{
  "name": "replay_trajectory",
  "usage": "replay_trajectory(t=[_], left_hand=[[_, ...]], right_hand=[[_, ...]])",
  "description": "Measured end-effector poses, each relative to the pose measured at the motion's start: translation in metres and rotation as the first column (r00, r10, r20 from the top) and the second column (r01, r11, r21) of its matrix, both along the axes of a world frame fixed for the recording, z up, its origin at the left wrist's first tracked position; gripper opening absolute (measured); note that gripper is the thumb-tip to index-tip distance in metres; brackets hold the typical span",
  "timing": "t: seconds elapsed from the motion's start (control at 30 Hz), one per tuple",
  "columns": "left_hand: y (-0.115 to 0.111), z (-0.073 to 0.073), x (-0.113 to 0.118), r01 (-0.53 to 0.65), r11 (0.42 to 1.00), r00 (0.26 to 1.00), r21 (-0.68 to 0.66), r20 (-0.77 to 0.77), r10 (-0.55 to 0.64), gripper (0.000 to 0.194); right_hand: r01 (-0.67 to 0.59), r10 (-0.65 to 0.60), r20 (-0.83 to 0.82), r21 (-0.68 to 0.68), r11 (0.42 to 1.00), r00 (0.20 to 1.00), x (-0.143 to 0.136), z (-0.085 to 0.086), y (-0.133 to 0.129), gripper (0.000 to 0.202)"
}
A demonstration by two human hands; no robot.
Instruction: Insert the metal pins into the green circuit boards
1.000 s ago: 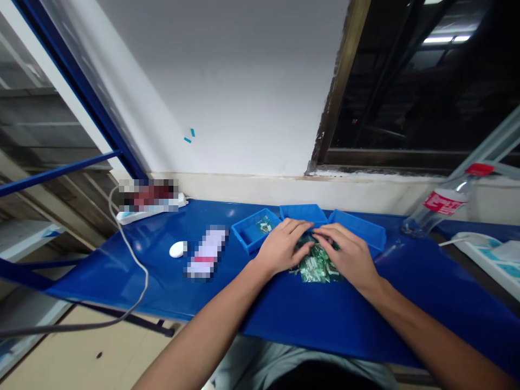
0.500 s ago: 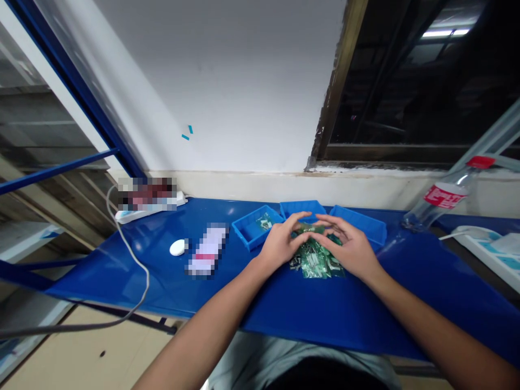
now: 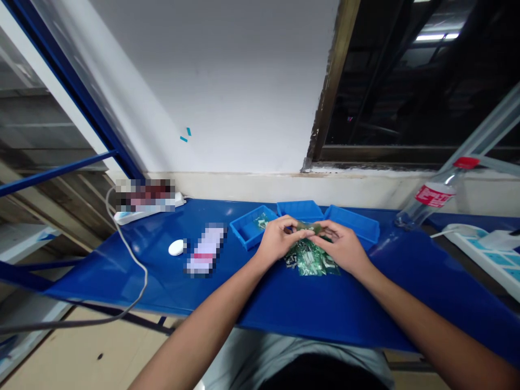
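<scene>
Between both hands I hold a small greenish see-through plastic bag [image 3: 307, 229], stretched from side to side. My left hand [image 3: 278, 240] is closed with its fingers pinching the bag's left side, the thumb reaching across toward the other hand. My right hand [image 3: 343, 246] pinches the right side. What is inside the held bag is too small to make out. Just below the hands, on the blue table, lies a pile of green plastic bags [image 3: 312, 260] with small metal-looking parts. Part of this pile is hidden by my fingers.
Behind the hands stand a left blue bin [image 3: 244, 238] with a small bag in it, a middle blue bin [image 3: 298, 209] and a right blue bin [image 3: 368, 227]. A bottle [image 3: 434, 195] leans at the right. A white round object [image 3: 176, 247] and a blurred-out phone-like item [image 3: 207, 249] lie left.
My fingers have closed in on the bag, and both hands sit slightly lower, with the bag now drawn out between them. The view has shifted a little.
</scene>
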State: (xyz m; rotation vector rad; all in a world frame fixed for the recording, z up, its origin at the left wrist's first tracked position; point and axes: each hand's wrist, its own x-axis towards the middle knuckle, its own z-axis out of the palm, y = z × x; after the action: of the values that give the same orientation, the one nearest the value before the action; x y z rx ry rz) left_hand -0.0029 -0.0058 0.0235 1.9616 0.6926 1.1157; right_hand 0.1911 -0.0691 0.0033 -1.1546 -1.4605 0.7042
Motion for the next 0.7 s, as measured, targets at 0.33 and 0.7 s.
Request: replay_trajectory(t=[0.33, 0.7], left_hand=[[0.0043, -0.0037, -0.0002, 0.028, 1.000, 0.999, 0.010, 0.019, -0.028, 0.036], [-0.0042, -0.0035, -0.0051, 0.116, 0.913, 0.973, 0.390, -0.228, -0.026, 0.041]], right_hand=[[-0.061, 0.052, -0.167, -0.051, 0.997, 0.985, -0.0022, 0.0033, 0.0000, 0.039], [0.065, -0.076, -0.233, -0.058, 0.996, 0.970, -0.0067, 0.0044, 0.0030, 0.051]])
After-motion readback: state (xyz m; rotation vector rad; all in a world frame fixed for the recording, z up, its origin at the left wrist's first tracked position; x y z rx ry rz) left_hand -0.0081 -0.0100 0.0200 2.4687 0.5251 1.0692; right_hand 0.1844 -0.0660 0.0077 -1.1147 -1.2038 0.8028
